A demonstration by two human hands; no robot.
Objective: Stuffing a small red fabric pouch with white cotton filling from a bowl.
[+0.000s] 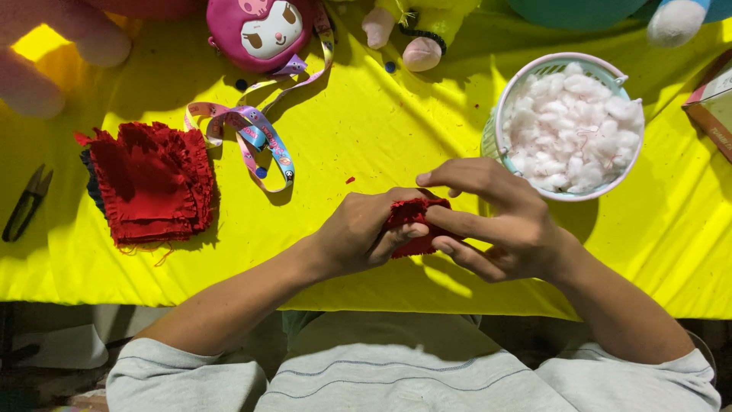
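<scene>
A small red cloth piece (412, 216) sits between both hands over the yellow tablecloth (358, 130). My left hand (364, 233) curls around its left side, fingers pinched on the fabric. My right hand (499, 221) presses into it from the right, index finger stretched over the top. To the upper right, close beside my right hand, a small pale basket (497, 126) holds white stuffing fluff (570, 130). A stack of red fabric squares (152, 183) with frayed edges lies at the left.
A pastel measuring tape (255, 133) loops near the middle left. Black thread snips (25, 202) lie at the far left edge. Plush toys, one pink with a face (263, 30), line the back. A box corner (713, 107) shows at the right. The table's front edge runs just under my hands.
</scene>
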